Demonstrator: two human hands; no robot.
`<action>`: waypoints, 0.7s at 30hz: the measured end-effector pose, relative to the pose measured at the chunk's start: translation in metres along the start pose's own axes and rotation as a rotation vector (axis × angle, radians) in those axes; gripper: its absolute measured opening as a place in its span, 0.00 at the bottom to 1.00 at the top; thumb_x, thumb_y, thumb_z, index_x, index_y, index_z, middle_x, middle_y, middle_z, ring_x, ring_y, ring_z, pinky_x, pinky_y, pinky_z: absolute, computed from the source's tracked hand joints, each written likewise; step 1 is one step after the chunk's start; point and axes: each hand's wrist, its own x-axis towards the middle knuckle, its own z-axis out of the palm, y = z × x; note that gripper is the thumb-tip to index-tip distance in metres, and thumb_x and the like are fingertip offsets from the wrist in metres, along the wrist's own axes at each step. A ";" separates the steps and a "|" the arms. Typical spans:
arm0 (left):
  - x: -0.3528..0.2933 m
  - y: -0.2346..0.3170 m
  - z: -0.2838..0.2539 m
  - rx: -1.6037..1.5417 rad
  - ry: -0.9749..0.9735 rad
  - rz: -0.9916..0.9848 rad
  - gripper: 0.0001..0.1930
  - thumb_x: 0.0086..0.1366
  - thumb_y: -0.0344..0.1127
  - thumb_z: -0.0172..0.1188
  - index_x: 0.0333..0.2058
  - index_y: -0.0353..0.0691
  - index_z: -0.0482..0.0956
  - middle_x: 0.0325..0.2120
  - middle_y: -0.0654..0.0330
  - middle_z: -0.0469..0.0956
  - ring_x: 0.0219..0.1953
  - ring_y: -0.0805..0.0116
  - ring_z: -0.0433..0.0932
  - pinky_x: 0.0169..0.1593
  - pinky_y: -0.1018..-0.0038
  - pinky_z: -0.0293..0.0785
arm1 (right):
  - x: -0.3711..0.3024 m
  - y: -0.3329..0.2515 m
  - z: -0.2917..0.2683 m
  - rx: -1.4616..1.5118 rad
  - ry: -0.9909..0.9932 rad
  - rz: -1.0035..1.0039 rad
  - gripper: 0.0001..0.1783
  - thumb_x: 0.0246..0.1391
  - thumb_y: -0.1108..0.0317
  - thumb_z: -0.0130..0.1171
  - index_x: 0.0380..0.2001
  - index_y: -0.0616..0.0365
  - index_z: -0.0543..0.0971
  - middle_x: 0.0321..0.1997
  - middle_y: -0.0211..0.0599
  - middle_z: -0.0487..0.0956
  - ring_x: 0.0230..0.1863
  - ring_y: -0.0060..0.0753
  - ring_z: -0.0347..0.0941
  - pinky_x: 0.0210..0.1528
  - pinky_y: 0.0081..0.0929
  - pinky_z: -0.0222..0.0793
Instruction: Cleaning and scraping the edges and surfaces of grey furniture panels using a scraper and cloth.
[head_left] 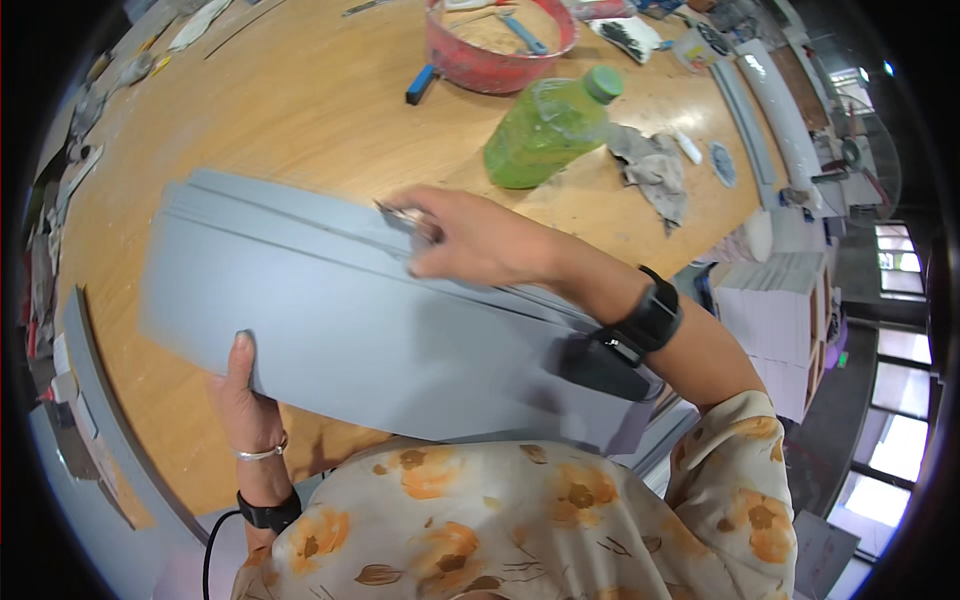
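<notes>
Near side: left grip is clasping an oblong grey panel by its near edge.
Right grip is curling at the far edge, hold unclear; tan wooden surface is stretching open far left.

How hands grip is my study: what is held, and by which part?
The grey panel, by its near edge, in the left hand, thumb on top. Whether the right hand holds something is too blurred to tell.

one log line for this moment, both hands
left hand: thumb on grey panel | right hand: at panel's far edge, grip unclear | green bottle: on table
</notes>
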 end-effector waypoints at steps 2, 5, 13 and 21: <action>0.000 0.004 0.000 -0.003 0.008 -0.014 0.26 0.59 0.35 0.58 0.54 0.32 0.63 0.48 0.57 0.69 0.49 0.65 0.69 0.53 0.70 0.65 | -0.040 0.009 -0.023 -0.071 -0.080 0.053 0.27 0.45 0.65 0.61 0.50 0.64 0.70 0.31 0.39 0.76 0.36 0.30 0.74 0.40 0.26 0.69; -0.005 0.005 -0.003 -0.003 0.022 -0.001 0.25 0.60 0.35 0.57 0.54 0.32 0.63 0.47 0.57 0.70 0.48 0.66 0.70 0.52 0.71 0.67 | -0.110 0.006 -0.057 0.050 0.278 0.247 0.15 0.50 0.71 0.57 0.43 0.62 0.77 0.29 0.30 0.77 0.31 0.17 0.71 0.35 0.18 0.68; 0.000 0.003 -0.002 -0.147 0.072 -0.087 0.24 0.57 0.27 0.58 0.52 0.34 0.64 0.44 0.56 0.72 0.46 0.65 0.72 0.51 0.70 0.70 | -0.157 0.201 -0.142 -0.653 0.858 -0.055 0.19 0.49 0.72 0.57 0.48 0.54 0.75 0.43 0.42 0.77 0.44 0.40 0.73 0.47 0.29 0.68; -0.002 0.008 0.005 -0.086 0.062 -0.037 0.19 0.57 0.34 0.61 0.45 0.32 0.71 0.38 0.57 0.76 0.39 0.67 0.76 0.47 0.72 0.72 | -0.167 0.238 -0.127 -0.471 0.796 0.304 0.20 0.47 0.70 0.58 0.46 0.58 0.74 0.33 0.48 0.77 0.36 0.49 0.73 0.39 0.34 0.69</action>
